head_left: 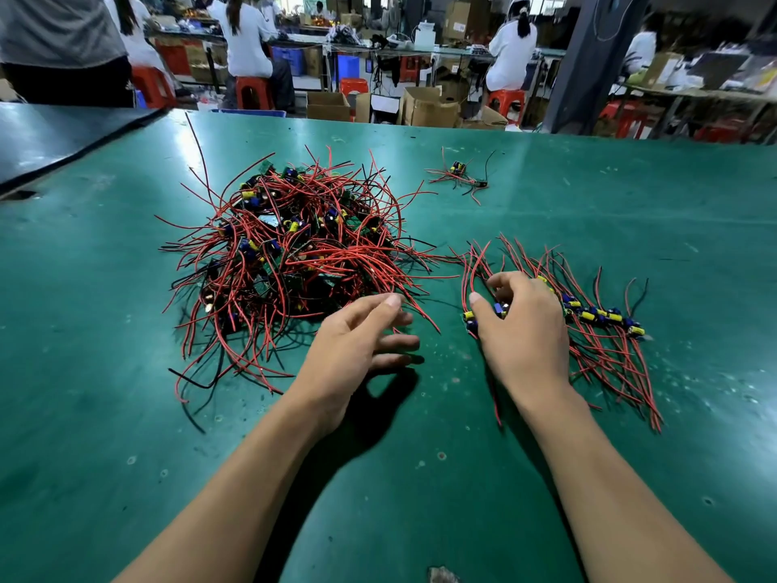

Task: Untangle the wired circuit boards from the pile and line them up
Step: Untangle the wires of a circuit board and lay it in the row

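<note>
On the green table [420,498], the big pile [294,246] of boards with red and black wires lies at the left. The left hand [357,342] is just beside the pile's near edge, fingers relaxed, holding nothing. The right hand [525,330] curls its fingers around a board [499,310] at the left end of the row of boards [601,315]. A small bunch [460,174] lies farther back, well apart.

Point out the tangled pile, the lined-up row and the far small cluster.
tangled pile [294,246]: head view, middle.
lined-up row [588,316]: head view, yellow capacitor.
far small cluster [459,172]: head view, middle.
</note>
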`<state>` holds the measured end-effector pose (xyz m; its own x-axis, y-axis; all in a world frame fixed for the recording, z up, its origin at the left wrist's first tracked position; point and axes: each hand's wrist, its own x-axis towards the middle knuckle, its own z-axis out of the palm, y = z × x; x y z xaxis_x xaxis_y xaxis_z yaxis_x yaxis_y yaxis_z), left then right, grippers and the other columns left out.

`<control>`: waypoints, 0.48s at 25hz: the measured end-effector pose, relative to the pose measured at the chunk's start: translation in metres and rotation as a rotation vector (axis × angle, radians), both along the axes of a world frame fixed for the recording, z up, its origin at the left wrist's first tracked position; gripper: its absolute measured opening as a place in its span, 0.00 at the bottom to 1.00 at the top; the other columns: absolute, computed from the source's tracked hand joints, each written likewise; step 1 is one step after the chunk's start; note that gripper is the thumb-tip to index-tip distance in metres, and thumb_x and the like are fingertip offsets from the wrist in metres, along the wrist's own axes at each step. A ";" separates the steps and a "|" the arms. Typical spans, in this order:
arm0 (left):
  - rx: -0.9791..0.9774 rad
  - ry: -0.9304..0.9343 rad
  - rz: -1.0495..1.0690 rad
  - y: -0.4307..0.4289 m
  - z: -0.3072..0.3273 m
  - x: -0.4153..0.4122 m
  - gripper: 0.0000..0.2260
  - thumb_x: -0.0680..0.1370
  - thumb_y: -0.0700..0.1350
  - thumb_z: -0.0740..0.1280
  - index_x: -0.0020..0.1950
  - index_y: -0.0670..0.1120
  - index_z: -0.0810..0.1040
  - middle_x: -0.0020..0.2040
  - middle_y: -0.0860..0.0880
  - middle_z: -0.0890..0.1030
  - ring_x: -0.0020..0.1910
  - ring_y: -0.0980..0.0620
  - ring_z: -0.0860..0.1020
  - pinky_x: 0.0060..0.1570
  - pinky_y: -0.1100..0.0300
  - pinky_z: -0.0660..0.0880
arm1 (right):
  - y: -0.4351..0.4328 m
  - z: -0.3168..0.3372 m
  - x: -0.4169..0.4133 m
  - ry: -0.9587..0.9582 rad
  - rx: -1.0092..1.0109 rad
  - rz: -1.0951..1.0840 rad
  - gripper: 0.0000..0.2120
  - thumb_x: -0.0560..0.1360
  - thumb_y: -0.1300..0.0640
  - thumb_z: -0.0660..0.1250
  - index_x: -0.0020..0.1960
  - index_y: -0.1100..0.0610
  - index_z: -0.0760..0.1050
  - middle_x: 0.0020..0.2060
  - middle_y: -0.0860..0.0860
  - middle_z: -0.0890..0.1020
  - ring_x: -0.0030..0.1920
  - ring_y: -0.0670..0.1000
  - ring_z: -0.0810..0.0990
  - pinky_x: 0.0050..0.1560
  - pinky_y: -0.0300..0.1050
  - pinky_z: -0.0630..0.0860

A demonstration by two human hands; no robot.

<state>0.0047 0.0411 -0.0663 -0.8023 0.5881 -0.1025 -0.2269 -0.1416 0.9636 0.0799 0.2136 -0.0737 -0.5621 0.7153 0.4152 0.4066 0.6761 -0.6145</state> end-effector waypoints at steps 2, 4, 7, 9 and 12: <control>0.064 0.039 0.111 -0.001 0.000 -0.003 0.08 0.80 0.45 0.66 0.51 0.41 0.76 0.53 0.38 0.83 0.45 0.43 0.84 0.48 0.42 0.80 | -0.009 0.000 -0.003 0.049 0.016 0.133 0.09 0.76 0.54 0.72 0.55 0.55 0.81 0.49 0.53 0.81 0.50 0.54 0.80 0.55 0.46 0.74; 0.131 0.071 0.213 -0.002 0.002 -0.006 0.05 0.80 0.43 0.66 0.48 0.43 0.72 0.51 0.37 0.82 0.43 0.43 0.84 0.42 0.47 0.81 | -0.023 -0.004 -0.010 -0.005 0.000 0.295 0.09 0.76 0.54 0.72 0.55 0.56 0.83 0.49 0.52 0.82 0.49 0.52 0.80 0.57 0.46 0.76; 0.184 0.139 0.255 -0.003 0.001 -0.010 0.06 0.81 0.42 0.64 0.57 0.49 0.72 0.54 0.39 0.81 0.45 0.39 0.84 0.44 0.49 0.81 | -0.032 -0.012 -0.015 -0.179 -0.028 0.365 0.15 0.77 0.51 0.71 0.61 0.56 0.81 0.57 0.54 0.81 0.56 0.54 0.80 0.63 0.50 0.75; 0.201 0.145 0.231 -0.003 0.001 -0.012 0.14 0.81 0.43 0.64 0.64 0.58 0.71 0.58 0.43 0.80 0.47 0.39 0.84 0.48 0.47 0.81 | -0.026 -0.012 -0.013 -0.209 -0.024 0.307 0.17 0.77 0.50 0.70 0.63 0.56 0.81 0.59 0.54 0.80 0.60 0.55 0.78 0.65 0.50 0.73; 0.207 0.114 0.180 -0.004 0.004 -0.015 0.17 0.82 0.44 0.62 0.68 0.62 0.68 0.63 0.49 0.77 0.49 0.41 0.85 0.50 0.49 0.80 | -0.020 -0.011 -0.010 -0.210 -0.011 0.250 0.16 0.78 0.51 0.70 0.62 0.57 0.81 0.60 0.55 0.80 0.62 0.56 0.77 0.66 0.51 0.71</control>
<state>-0.0105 0.0369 -0.0625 -0.8950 0.4344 0.1016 -0.0723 -0.3660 0.9278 0.0696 0.1933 -0.0846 -0.7936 0.5481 0.2643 0.3472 0.7646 -0.5430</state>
